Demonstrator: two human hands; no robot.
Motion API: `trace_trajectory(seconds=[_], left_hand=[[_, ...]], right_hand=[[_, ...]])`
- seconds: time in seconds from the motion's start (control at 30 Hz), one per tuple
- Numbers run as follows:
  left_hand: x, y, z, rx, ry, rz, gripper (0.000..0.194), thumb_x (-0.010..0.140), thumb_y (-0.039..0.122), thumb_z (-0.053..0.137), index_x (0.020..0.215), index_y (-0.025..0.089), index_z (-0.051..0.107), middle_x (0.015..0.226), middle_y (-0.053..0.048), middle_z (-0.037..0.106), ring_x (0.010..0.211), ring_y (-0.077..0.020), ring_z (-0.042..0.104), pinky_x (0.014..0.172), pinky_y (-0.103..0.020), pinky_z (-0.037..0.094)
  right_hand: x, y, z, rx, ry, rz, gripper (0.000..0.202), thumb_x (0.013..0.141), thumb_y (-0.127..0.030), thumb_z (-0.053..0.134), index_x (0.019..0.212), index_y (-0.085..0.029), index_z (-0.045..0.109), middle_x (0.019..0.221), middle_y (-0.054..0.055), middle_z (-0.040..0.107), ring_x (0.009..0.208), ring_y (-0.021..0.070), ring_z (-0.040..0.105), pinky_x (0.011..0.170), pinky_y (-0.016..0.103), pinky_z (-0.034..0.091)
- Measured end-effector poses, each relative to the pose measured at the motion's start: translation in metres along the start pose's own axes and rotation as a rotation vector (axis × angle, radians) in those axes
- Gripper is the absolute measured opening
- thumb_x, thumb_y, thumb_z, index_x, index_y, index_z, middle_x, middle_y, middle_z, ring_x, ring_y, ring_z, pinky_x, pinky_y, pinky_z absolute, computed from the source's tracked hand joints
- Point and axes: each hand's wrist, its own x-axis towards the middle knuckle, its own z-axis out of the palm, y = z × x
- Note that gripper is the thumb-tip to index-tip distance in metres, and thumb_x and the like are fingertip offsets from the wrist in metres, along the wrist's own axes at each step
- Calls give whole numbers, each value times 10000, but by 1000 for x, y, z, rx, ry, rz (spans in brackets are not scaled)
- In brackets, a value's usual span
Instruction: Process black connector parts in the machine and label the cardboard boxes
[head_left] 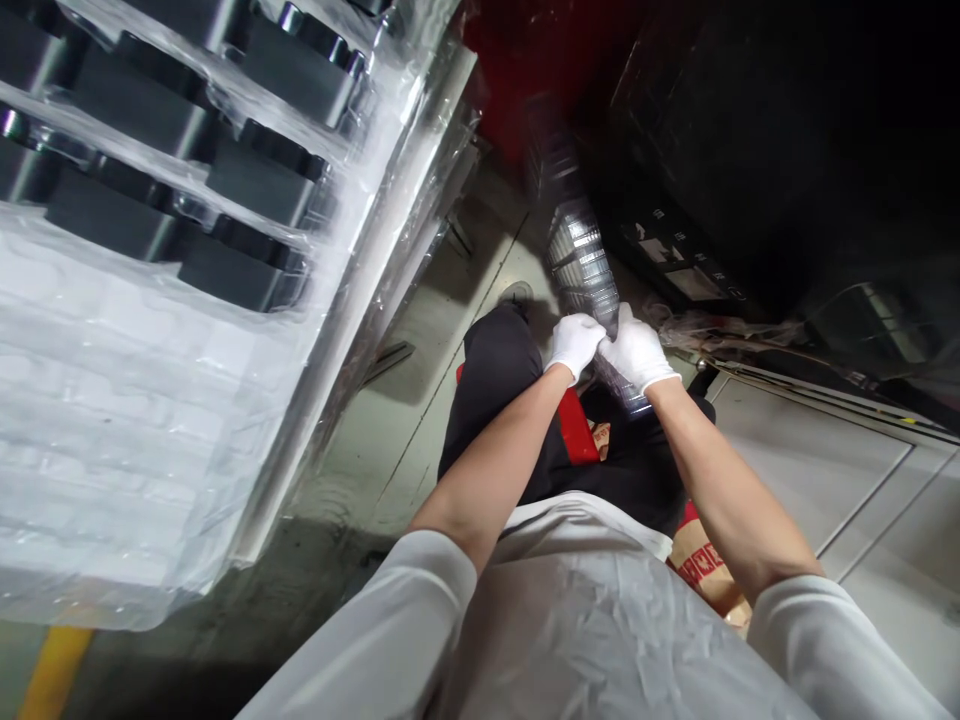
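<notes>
The left hand and the right hand, both in white gloves, close their grip side by side on the near end of a stack of clear plastic trays that slants up and away above the person's lap. To the left stands a film-wrapped pallet of dark parts, well apart, and grey floor shows beneath.

White cloth gloves cover the left hand and right hand, which grip a glossy, ribbed clear-plastic stack. Upper left, shiny plastic film wraps matt dark blocks.
</notes>
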Motion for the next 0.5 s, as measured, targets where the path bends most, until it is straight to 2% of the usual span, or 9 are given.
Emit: trace_trajectory(seconds=[0.1, 0.27, 0.5], left_hand=[[0, 4, -2, 73, 28, 17, 116, 714, 217, 636, 602, 203, 663, 681, -19, 693, 735, -176, 610, 695, -279, 429], [2, 7, -2, 170, 53, 7, 197, 734, 251, 618, 548, 218, 564, 659, -25, 666, 711, -181, 570, 686, -297, 391], [6, 2, -1, 241, 80, -17, 211, 777, 313, 607, 593, 209, 613, 677, -23, 668, 685, -162, 535, 632, -293, 337]], right_hand=[[2, 1, 1, -9, -6, -30, 433, 927, -377, 525, 1247, -87, 496, 986, 205, 738, 871, 367, 707, 762, 384, 509], [2, -4, 1, -18, -23, -12, 439, 958, -436, 500, 1239, -98, 496, 981, 199, 744, 856, 365, 705, 755, 385, 495], [-2, -14, -2, -4, -22, 34, 449, 954, -403, 503, 1282, -96, 495, 974, 194, 747, 845, 351, 706, 757, 379, 495]])
